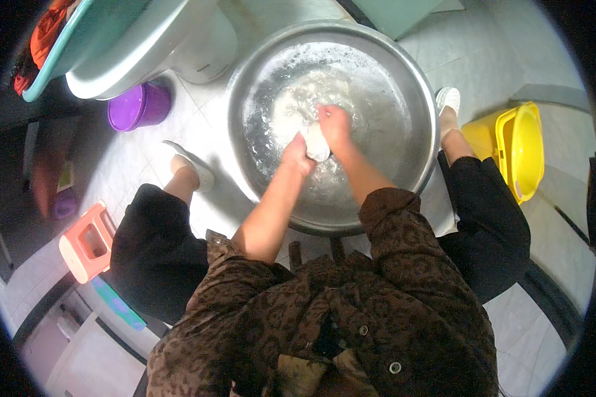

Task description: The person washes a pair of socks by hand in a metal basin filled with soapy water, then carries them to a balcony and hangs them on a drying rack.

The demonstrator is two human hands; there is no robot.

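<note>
A wide round metal basin [412, 164] stands on the floor between my legs, with sudsy water [377, 99] in it. Over the water, my left hand [298, 155] grips one side of a small white item [318, 143], which looks like wet cloth. My right hand [335, 126] holds its other side, fingers curled. A pale, bright mass [290, 111] shows in the water just beyond my hands; glare hides whether it is cloth or foam.
To the left are a purple bucket [139, 106], a large white tub [124, 64], a turquoise basin [54, 62] with red cloth [47, 34], and a pink plastic stool [87, 243]. A yellow bucket [506, 144] is beyond my right leg. My white shoes [198, 171] flank the metal basin.
</note>
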